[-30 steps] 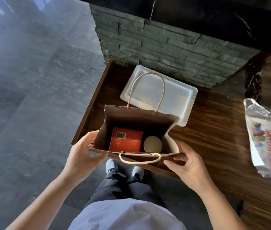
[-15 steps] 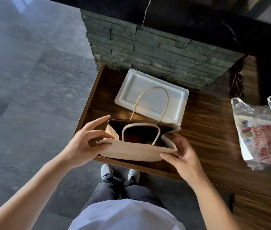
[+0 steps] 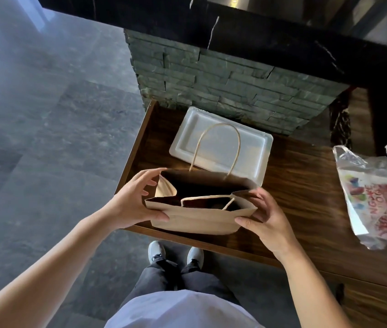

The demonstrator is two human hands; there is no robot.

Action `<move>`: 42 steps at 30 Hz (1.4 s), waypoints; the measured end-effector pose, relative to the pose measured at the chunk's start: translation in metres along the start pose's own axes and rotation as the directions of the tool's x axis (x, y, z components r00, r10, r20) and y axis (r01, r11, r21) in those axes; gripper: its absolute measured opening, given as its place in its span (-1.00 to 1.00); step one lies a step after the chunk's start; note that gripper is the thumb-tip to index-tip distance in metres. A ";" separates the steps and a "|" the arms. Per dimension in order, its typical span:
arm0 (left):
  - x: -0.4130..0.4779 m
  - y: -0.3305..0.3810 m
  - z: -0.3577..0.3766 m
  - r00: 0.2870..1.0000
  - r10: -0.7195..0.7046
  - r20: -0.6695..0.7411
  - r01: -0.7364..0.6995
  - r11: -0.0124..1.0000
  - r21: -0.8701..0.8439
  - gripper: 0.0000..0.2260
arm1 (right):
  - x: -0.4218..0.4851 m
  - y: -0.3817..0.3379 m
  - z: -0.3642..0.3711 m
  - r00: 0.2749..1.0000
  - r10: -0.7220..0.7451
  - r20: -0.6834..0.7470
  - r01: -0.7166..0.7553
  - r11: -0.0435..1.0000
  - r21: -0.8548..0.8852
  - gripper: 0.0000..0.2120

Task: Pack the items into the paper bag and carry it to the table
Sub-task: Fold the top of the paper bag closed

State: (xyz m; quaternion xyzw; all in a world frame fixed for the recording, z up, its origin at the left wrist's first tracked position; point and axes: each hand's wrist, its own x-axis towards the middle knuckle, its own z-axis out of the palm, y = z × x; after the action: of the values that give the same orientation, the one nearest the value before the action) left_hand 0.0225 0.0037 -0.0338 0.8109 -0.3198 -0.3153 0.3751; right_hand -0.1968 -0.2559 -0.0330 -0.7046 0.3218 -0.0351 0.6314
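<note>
A brown paper bag (image 3: pixel 199 221) stands open on the near left corner of a dark wooden counter (image 3: pixel 301 209). My left hand (image 3: pixel 133 204) grips the bag's left end, thumb on the near wall and fingers at the far rim. My right hand (image 3: pixel 266 216) pinches the bag's right end. The far rope handle (image 3: pixel 216 147) stands upright; the near handle (image 3: pixel 208 200) lies folded across the mouth. The bag's inside is dark, and only a dim round shape shows near the right.
An empty white rectangular tray (image 3: pixel 221 147) lies just behind the bag. A crumpled printed plastic bag (image 3: pixel 377 195) sits on the counter at the right. A grey stone-clad pillar (image 3: pixel 223 91) rises behind the tray. Grey tiled floor (image 3: pixel 45 138) spreads to the left.
The view has shifted lower, hiding the red box and round tin seen inside earlier. Both hands have closed onto the bag's ends, and the near handle has flipped up over the mouth.
</note>
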 end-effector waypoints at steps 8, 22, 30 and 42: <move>-0.027 -0.013 0.011 0.996 -0.075 0.037 0.077 0.995 -0.061 0.13 | -0.025 0.013 0.006 0.990 0.134 -0.051 -0.134 0.991 -0.001 -0.41; -0.046 -0.020 0.051 0.972 -0.104 -0.211 0.084 0.991 -0.099 -0.22 | -0.021 -0.019 -0.042 0.979 0.072 0.190 -0.024 0.970 -0.242 -0.25; -0.027 -0.020 0.039 0.994 0.000 -0.110 0.002 1.000 0.015 -0.44 | 0.005 0.003 0.003 0.962 0.199 0.188 -0.147 0.954 -0.262 -0.45; -0.016 -0.014 0.034 0.980 0.170 -0.103 -0.169 0.985 0.010 -0.60 | -0.010 0.022 0.011 0.994 0.079 0.070 -0.078 0.997 -0.010 -0.53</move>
State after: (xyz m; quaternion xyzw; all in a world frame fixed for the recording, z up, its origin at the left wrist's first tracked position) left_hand -0.0092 0.0091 -0.0586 0.7962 -0.3681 -0.2396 0.4160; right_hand -0.2089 -0.2417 -0.0519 -0.6943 0.3271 0.0156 0.6408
